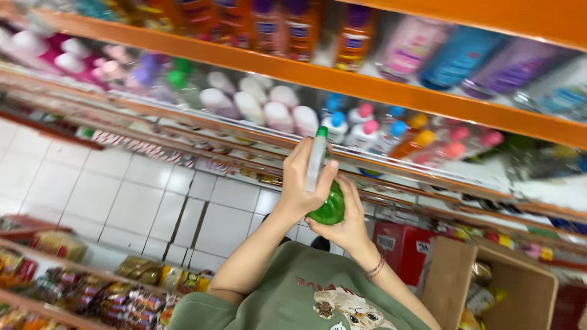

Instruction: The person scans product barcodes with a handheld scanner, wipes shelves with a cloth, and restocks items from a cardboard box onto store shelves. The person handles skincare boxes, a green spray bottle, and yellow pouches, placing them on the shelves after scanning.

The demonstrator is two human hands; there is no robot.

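Orange shelf edge (342,82) just above both hands, left (302,183) and right (345,229), closed round green bottle (330,208).

Both hands hold one green plastic bottle with a clear tall cap (324,195): left hand (304,180) on the cap, right hand (346,223) under the round body, near an orange metal shelf (342,82).

the bottle (331,208) looks like glossy green plastic with a clear, smooth cap (316,160) – the shelf edges (367,85) are smooth painted orange, metal by the look, the floor tiles (122,195) glazed white, the box (520,293) matt brown cardboard, the green shirt (293,293) soft matt cloth
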